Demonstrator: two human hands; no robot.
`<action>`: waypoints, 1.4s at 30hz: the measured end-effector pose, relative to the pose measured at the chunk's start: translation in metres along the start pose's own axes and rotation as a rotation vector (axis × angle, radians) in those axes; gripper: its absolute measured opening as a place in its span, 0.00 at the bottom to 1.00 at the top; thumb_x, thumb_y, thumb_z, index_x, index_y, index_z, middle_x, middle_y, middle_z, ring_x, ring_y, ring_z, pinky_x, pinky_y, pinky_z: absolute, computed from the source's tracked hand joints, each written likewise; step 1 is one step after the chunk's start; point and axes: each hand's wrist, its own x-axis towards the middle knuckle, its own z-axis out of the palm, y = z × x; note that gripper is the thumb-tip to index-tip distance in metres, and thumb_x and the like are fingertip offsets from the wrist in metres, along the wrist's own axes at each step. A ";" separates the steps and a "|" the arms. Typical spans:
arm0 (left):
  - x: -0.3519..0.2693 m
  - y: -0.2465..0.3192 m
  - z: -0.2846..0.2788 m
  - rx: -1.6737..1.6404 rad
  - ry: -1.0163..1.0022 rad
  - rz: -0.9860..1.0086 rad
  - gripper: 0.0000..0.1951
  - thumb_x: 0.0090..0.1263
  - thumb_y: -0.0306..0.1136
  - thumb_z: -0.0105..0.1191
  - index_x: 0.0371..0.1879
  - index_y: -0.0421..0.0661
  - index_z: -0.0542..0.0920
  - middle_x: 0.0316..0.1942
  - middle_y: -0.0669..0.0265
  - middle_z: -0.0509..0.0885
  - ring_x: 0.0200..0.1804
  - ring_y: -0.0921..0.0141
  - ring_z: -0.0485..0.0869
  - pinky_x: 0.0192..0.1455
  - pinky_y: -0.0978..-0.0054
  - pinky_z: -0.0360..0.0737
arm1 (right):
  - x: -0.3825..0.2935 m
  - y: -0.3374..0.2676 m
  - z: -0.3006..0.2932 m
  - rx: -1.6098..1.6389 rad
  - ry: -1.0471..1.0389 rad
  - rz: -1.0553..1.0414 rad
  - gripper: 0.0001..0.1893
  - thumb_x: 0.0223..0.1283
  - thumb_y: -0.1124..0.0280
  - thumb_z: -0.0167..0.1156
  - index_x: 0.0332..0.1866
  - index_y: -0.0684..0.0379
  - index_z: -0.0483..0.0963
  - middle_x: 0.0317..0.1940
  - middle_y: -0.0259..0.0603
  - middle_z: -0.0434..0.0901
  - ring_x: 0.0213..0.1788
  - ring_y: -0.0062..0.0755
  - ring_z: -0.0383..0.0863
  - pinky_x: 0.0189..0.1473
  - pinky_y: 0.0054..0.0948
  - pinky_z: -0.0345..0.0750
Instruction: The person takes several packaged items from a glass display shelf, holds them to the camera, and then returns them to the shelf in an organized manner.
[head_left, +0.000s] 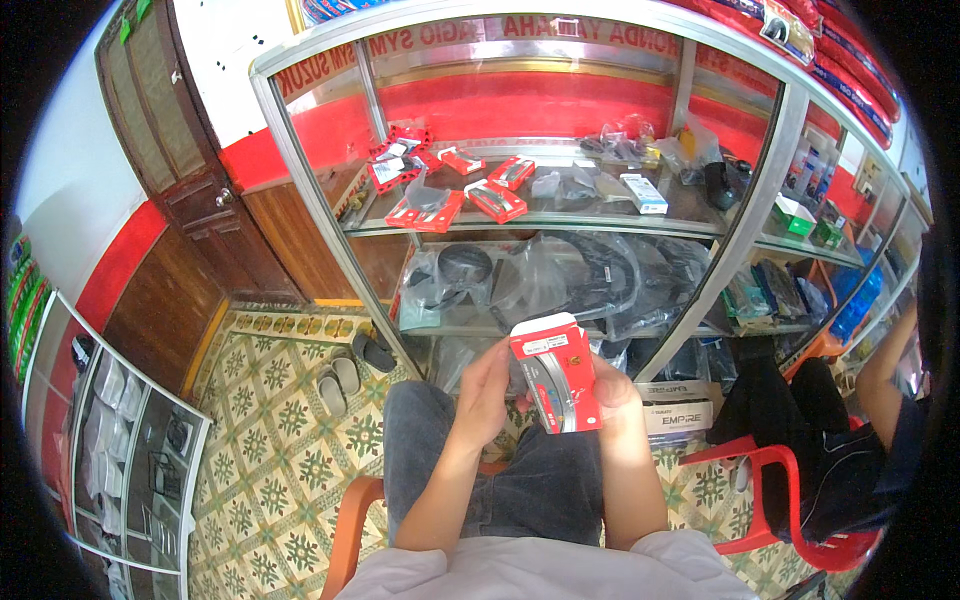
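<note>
Above my lap I hold a small red and white cardboard box between both hands. Its printed face is turned up towards me, and a white flap stands out at its far end. My left hand grips the left edge, with something grey partly showing between hand and box. Along the right edge, the fingers of my right hand are partly hidden behind the carton. Beyond it stands a glass display case with an aluminium frame. Similar red boxes lie on its upper shelf.
Plastic-wrapped black parts fill the lower shelf. Cartons rest on the floor by the case. At right, another person sits on a red plastic chair. Slippers lie on the tiled floor; another glass cabinet stands left.
</note>
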 end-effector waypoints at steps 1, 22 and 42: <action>0.000 -0.002 0.001 0.001 0.000 -0.001 0.24 0.89 0.41 0.37 0.70 0.36 0.73 0.36 0.67 0.85 0.30 0.78 0.80 0.29 0.79 0.75 | 0.000 0.000 0.002 0.001 0.000 0.000 0.62 0.38 0.48 0.85 0.77 0.69 0.59 0.65 0.55 0.78 0.59 0.52 0.85 0.62 0.49 0.83; 0.002 -0.021 -0.002 -0.372 0.005 -0.020 0.29 0.84 0.51 0.46 0.76 0.44 0.66 0.67 0.64 0.78 0.71 0.65 0.75 0.74 0.57 0.70 | -0.010 -0.014 -0.009 -0.232 0.049 -0.051 0.61 0.38 0.61 0.88 0.79 0.65 0.57 0.66 0.43 0.79 0.65 0.35 0.81 0.68 0.40 0.76; -0.013 0.073 -0.003 0.737 -0.181 0.292 0.28 0.71 0.19 0.53 0.72 0.39 0.71 0.61 0.49 0.75 0.62 0.52 0.77 0.69 0.66 0.70 | -0.005 -0.015 0.066 -1.827 0.396 -0.054 0.34 0.49 0.70 0.77 0.65 0.53 0.73 0.54 0.49 0.79 0.53 0.57 0.83 0.50 0.45 0.82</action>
